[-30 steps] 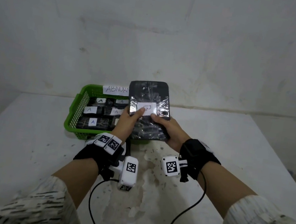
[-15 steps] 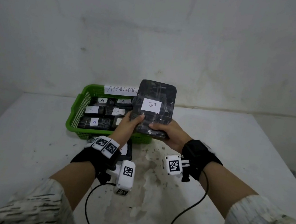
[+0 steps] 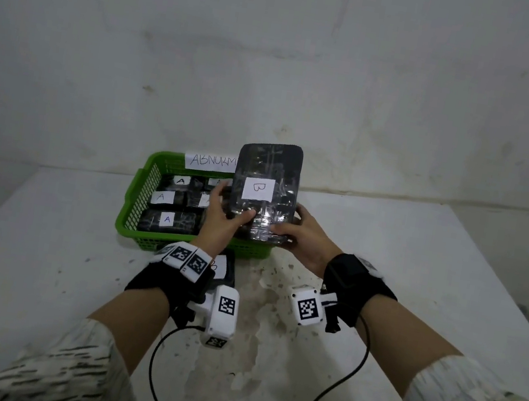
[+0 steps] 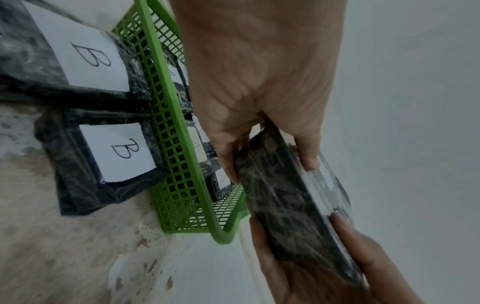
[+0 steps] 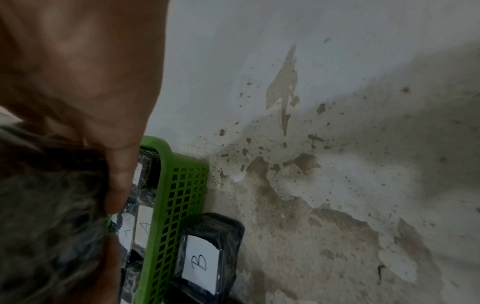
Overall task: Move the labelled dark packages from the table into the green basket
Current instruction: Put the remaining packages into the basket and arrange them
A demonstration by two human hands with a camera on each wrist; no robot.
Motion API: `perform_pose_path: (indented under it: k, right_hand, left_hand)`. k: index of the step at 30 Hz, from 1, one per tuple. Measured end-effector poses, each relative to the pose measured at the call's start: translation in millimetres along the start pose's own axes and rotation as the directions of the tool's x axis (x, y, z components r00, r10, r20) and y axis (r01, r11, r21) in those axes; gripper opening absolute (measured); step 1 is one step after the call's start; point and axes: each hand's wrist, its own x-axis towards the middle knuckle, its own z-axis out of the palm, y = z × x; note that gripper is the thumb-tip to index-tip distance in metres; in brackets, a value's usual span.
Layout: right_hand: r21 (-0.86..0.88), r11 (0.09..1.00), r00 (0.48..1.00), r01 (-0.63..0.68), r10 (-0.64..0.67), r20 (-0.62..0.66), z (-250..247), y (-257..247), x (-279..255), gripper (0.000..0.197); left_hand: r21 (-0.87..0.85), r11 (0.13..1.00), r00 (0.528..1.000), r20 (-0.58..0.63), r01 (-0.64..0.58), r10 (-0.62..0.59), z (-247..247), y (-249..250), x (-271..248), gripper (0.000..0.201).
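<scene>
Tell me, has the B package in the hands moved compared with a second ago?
Yes. The B package now covers more of the ABNORMAL sign on the green basket, so it has shifted left over the basket.

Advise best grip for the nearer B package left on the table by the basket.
B package lies flat, label up, one long edge against the basket wall. Likely best: come from above with one hand and pinch across its two short ends, which are free; the basket-side edge is blocked.

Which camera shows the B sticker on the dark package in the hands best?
The head view: the held dark plastic-wrapped package faces it, white B label plain. The left wrist view shows only its edge; the right wrist view, a dark blur.
</scene>
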Motion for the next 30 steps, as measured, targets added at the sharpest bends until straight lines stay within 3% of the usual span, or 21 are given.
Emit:
perform_pose_path:
  k: [2, 3, 6, 8, 11, 15, 16, 18, 20, 23, 30]
  right_hand:
    - [-0.041, 0.998, 0.998, 0.05, -0.051, -0.023, 2, -1, -1, 0.068]
    - [-0.051, 0.996, 0.997, 0.068, -0.069, -0.035, 3, -3, -1, 0.065]
    - [-0.113, 0.985, 0.988, 0.133, -0.141, -0.068, 10, -9, -5, 0.037]
    - [-0.171, 0.969, 0.979, 0.177, -0.192, -0.073, 11, -10, -7, 0.032]
    - [-0.248, 0.948, 0.968, 0.198, -0.229, -0.104, 8, -8, -6, 0.021]
    - [-0.261, 0.951, 0.958, 0.166, -0.219, -0.187, 3, -8, -6, 0.004]
    - [-0.228, 0.961, 0.948, 0.155, -0.21, -0.24, 0, -9, -5, 0.01]
    - [-0.133, 0.987, 0.951, 0.089, -0.124, -0.283, -6, -10, -3, 0.04]
    - [-0.064, 0.998, 0.975, 0.016, -0.029, -0.219, -10, -11, -2, 0.057]
    - [-0.04, 0.999, 0.983, 0.026, -0.033, -0.178, -4, -13, -2, 0.053]
    - [0.048, 0.997, 0.963, 0.069, -0.054, -0.265, 9, -11, 1, 0.057]
  left_hand:
    - [0.16, 0.976, 0.988, -0.007, -0.151, 0.154, 3, 8, 0, 0.07]
    - [0.161, 0.973, 0.986, 0.007, -0.167, 0.168, 5, 15, -1, 0.063]
    - [-0.068, 0.996, 0.99, 0.119, -0.065, 0.073, 11, 38, -5, 0.038]
    - [-0.183, 0.983, 0.984, 0.176, 0.034, -0.001, 12, 47, -6, 0.056]
    - [-0.176, 0.98, 0.992, 0.11, 0.088, -0.069, 13, 50, -6, 0.082]
    - [-0.164, 0.978, 0.988, 0.106, 0.129, -0.113, 7, 41, -3, 0.056]
    - [-0.175, 0.973, 0.983, 0.131, 0.152, -0.13, 5, 39, -4, 0.053]
    - [-0.217, 0.956, 0.969, 0.19, 0.196, -0.156, 1, 38, -8, 0.049]
    - [-0.247, 0.941, 0.952, 0.256, 0.231, -0.166, 1, 37, -10, 0.048]
    - [-0.224, 0.944, 0.941, 0.288, 0.244, -0.175, 4, 37, -12, 0.052]
    - [-0.224, 0.94, 0.965, 0.112, 0.258, -0.238, 14, 39, -2, 0.066]
